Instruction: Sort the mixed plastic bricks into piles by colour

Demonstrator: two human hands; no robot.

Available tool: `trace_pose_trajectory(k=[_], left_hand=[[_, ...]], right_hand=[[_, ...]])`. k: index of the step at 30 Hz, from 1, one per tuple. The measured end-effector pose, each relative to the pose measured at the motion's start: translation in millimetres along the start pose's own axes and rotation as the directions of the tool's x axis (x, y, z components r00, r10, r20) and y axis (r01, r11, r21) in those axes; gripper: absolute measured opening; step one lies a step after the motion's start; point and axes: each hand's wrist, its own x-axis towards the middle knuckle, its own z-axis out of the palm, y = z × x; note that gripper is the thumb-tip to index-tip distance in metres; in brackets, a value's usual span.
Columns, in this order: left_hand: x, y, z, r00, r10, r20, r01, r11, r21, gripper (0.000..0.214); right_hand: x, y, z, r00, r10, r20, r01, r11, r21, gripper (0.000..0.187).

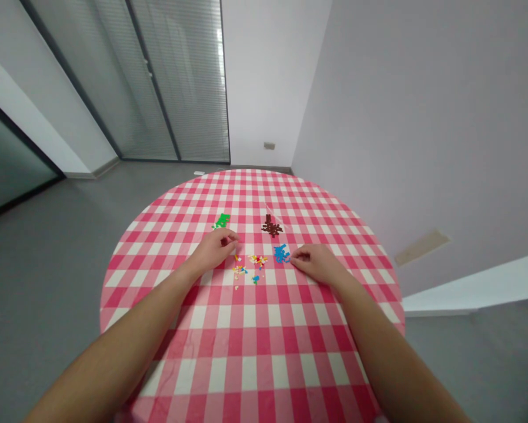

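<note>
My left hand (214,248) is at the near side of a small pile of green pieces (222,221), partly covering it. Its fingers curl toward the thumb in a pinch; whatever lies between the tips is too small to make out. My right hand (317,262) rests by the right edge of a pile of blue pieces (281,254). Thumb and fingers come together there, and their contents cannot be made out. Between the hands lie loose mixed pieces, including a red and yellow cluster (259,259), white and yellow bits (239,269) and a few blue and green ones (256,279).
A dark brown pile of pieces (271,227) sits farther back on the round table, which has a red and white checked cloth (246,367). A thin clear strip (276,214) lies near it. Walls stand behind and to the right; glass panels (189,82) are at the back left.
</note>
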Motion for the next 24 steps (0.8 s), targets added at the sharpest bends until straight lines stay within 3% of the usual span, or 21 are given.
trace_pose_trajectory(k=[19,24], left_hand=[[-1.6,2.3,0.1,1.000,-0.019,0.022,0.020,0.999,-0.030,0.017],[-3.2,10.8,-2.9,0.987,0.032,0.155,-0.031,0.999,-0.011,0.016]], right_hand=[[1.1,5.5,2.8,1.000,0.012,0.010,-0.011,0.998,-0.061,0.018],[-0.7,-9.7,7.3,0.997,-0.046,-0.063,0.039,0.994,-0.100,0.017]])
